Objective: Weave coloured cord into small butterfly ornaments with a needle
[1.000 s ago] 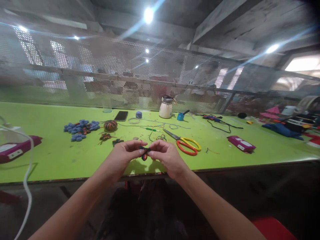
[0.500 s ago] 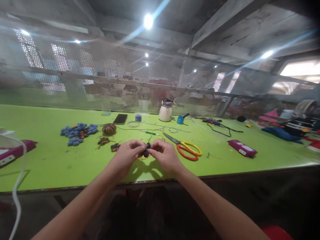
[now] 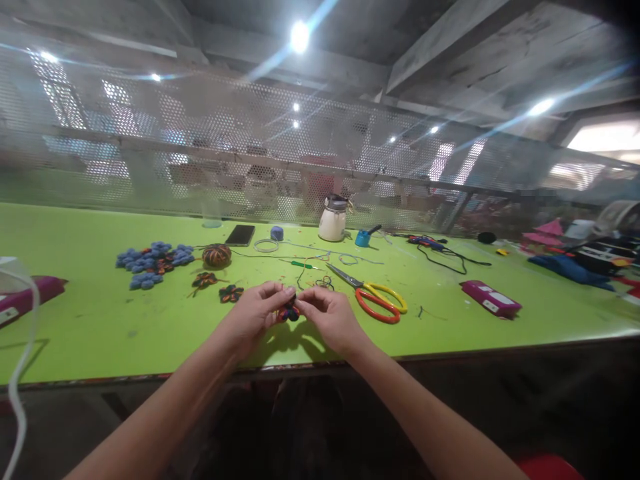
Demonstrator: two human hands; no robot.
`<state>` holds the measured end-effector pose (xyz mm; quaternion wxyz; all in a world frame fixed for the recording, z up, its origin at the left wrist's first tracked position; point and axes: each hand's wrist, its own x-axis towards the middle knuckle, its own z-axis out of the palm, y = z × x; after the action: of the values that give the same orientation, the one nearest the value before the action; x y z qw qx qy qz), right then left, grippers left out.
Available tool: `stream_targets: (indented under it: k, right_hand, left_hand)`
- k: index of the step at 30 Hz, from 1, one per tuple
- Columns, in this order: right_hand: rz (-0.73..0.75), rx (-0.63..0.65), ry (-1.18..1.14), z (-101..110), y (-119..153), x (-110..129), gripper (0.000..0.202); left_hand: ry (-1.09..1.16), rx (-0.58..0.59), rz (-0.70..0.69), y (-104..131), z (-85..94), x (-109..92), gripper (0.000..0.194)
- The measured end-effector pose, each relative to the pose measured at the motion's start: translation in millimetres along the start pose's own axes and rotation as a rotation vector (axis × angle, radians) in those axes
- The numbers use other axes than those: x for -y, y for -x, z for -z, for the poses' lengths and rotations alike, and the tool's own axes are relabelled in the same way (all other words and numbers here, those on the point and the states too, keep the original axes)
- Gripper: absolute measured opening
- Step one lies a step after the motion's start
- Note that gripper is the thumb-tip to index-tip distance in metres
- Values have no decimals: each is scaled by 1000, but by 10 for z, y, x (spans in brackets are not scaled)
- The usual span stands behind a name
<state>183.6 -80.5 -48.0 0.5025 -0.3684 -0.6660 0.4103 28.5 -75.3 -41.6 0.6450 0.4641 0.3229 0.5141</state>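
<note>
Between my two hands is a small dark crocheted flower (image 3: pixel 290 312) with red and purple bits, held just above the green table. My left hand (image 3: pixel 255 312) pinches its left side with thumb and forefinger. The fingertips of my right hand (image 3: pixel 333 316) close on its upper right edge. Two similar dark and orange flowers (image 3: pixel 231 293) lie left of my hands. Beyond them sits a ball of brown and orange yarn (image 3: pixel 217 256). A green crochet hook (image 3: pixel 305 265) and scissors (image 3: pixel 375 300) with red and yellow handles rest past my right hand.
Blue crocheted flowers (image 3: pixel 155 260) are piled at left, near a black phone (image 3: pixel 240 235). A white jug (image 3: pixel 333 220) and a blue pot (image 3: pixel 363 238) stand at the back. Purple power strips (image 3: pixel 491 298) lie at both sides. The green table's (image 3: pixel 200 353) front edge runs below my wrists.
More of the flower now shows between my hands, its petals hanging lower. A dark thread that ran up from my fingers now lies on the table beyond them. The view has shifted slightly.
</note>
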Motion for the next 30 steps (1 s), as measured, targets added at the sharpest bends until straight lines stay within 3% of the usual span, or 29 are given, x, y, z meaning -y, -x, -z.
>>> stream_targets:
  k: [4, 9, 15, 19, 25, 30]
  right_hand:
    - [69, -88, 93, 5, -5, 10, 13]
    - [196, -102, 243, 46, 7, 98, 11]
    - [-63, 37, 29, 156, -150, 155, 14]
    - [-160, 140, -76, 203, -315, 132, 20]
    - [-324, 252, -442, 147, -352, 112, 31]
    - [-173, 221, -233, 116, -288, 101, 32]
  left_hand:
    - [2, 5, 8, 13, 31, -4, 22]
    - [-70, 1, 9, -7, 82, -7, 19]
    - [-302, 44, -26, -72, 69, -60, 15]
    - [-142, 34, 8, -85, 52, -108, 11]
    - [136, 8, 94, -20, 19, -136, 12]
    - [181, 0, 145, -4, 30, -137, 13]
